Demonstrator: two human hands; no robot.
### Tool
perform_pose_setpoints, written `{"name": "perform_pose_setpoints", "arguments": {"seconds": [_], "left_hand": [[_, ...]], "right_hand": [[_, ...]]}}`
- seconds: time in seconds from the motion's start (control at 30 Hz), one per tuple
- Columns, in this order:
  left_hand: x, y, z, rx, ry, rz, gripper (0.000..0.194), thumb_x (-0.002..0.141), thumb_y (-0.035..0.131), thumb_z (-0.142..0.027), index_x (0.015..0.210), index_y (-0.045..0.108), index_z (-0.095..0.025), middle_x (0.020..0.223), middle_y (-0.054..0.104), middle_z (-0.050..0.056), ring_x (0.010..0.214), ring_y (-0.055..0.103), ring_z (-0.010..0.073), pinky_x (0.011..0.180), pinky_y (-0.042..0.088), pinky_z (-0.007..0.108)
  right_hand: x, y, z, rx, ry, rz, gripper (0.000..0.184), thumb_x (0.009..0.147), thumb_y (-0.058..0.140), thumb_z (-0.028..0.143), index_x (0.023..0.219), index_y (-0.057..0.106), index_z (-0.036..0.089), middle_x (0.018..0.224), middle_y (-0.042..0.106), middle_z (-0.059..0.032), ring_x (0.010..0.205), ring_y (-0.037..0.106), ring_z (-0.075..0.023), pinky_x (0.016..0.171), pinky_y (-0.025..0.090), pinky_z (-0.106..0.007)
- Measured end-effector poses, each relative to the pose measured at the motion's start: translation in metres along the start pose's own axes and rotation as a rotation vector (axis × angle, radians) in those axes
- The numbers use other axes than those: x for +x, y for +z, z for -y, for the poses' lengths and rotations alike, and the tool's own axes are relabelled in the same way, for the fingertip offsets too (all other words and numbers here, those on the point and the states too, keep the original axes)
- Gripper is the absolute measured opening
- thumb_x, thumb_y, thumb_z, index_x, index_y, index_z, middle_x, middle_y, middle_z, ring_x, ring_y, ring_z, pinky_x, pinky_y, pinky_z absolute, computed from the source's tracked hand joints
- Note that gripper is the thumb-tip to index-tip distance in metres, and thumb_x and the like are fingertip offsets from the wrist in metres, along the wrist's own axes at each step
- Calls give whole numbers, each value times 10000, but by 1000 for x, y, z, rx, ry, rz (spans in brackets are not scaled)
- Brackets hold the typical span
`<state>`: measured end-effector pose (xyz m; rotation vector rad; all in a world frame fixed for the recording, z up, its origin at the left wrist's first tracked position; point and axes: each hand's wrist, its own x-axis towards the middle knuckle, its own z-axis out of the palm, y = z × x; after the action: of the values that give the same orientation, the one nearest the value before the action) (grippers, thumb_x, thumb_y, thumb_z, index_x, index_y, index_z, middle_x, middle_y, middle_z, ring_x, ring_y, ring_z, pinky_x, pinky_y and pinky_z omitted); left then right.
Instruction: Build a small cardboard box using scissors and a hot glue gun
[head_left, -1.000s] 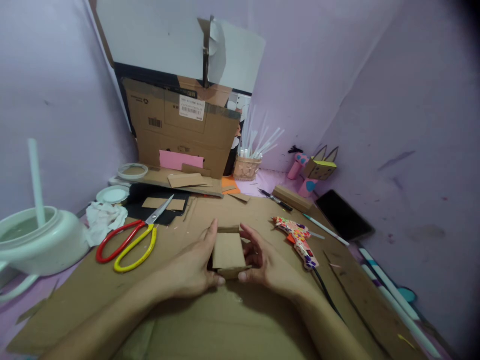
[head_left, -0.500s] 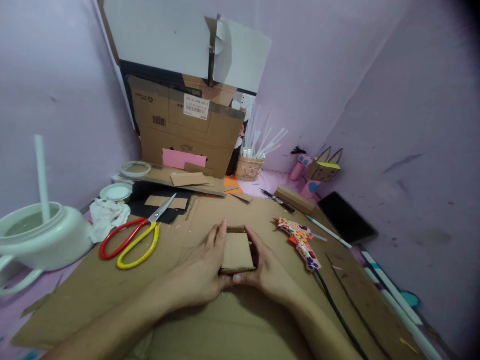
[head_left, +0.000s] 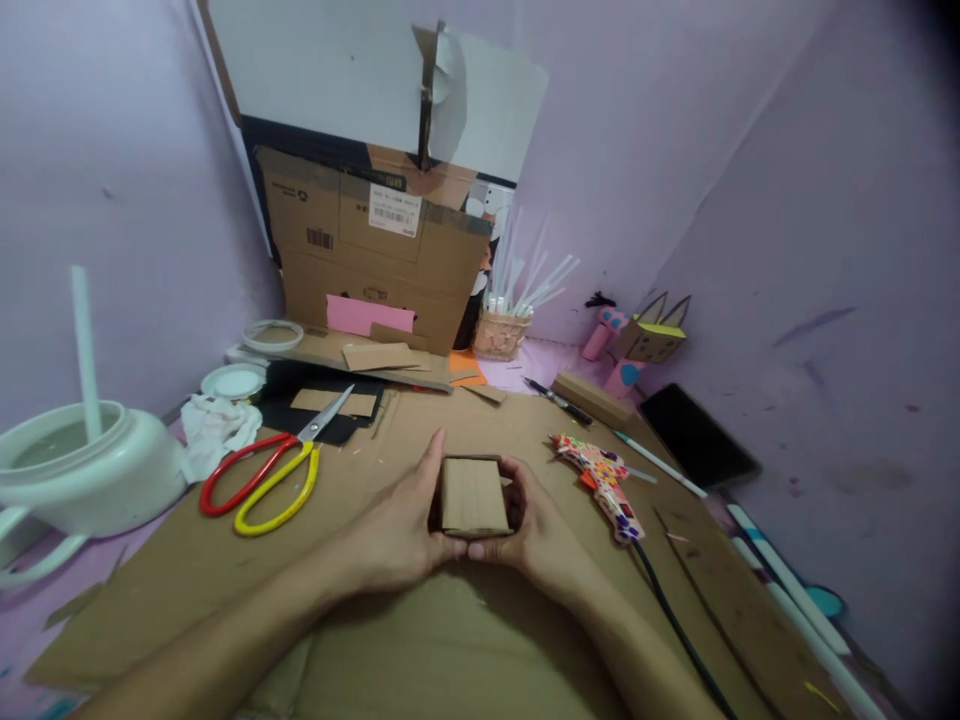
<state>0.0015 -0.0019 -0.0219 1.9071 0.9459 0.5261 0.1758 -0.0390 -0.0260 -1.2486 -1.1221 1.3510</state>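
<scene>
A small cardboard box (head_left: 474,497) is held between my two hands at the middle of the cardboard work surface (head_left: 420,640). My left hand (head_left: 405,525) grips its left side, with one finger raised along the far left corner and the thumb at the near edge. On the right side my right hand (head_left: 536,525) curls its fingers round the box, its thumb near the left thumb at the front. Parts of both hands' fingers are hidden by the box. To the right lies a flower-patterned glue gun (head_left: 604,485) with a black cord.
Scissors (head_left: 262,480) with red and yellow handles lie left. A white pot (head_left: 112,480) stands far left. Behind are a large cardboard box (head_left: 360,250) and a basket of glue sticks (head_left: 501,335). A pen (head_left: 555,398), cardboard strip (head_left: 592,398) and phone (head_left: 697,435) lie right.
My left hand's fingers have shifted outward from the box's top left edge, baring more of its left side. The box has tilted slightly between my hands.
</scene>
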Motion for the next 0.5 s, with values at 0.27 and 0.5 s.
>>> {"name": "perform_pose_setpoints", "arguments": {"seconds": [0.27, 0.5], "left_hand": [[3, -1, -7, -84, 40, 7, 741, 658, 699, -220, 1307, 342, -203, 1300, 492, 118, 1168, 481, 277, 989, 384, 416], [5, -2, -5, -188, -23, 25, 873, 625, 733, -272, 1356, 264, -187, 1307, 492, 135, 1150, 505, 274, 956, 417, 406]], "right_hand": [[0, -4, -2, 27, -25, 71, 962, 406, 841, 131, 1192, 297, 239, 1084, 562, -67, 986, 576, -232, 840, 460, -392], [0, -8, -1, 72, -52, 115, 774, 477, 854, 276, 1101, 397, 245, 981, 604, -54, 894, 597, -229, 744, 479, -366]]}}
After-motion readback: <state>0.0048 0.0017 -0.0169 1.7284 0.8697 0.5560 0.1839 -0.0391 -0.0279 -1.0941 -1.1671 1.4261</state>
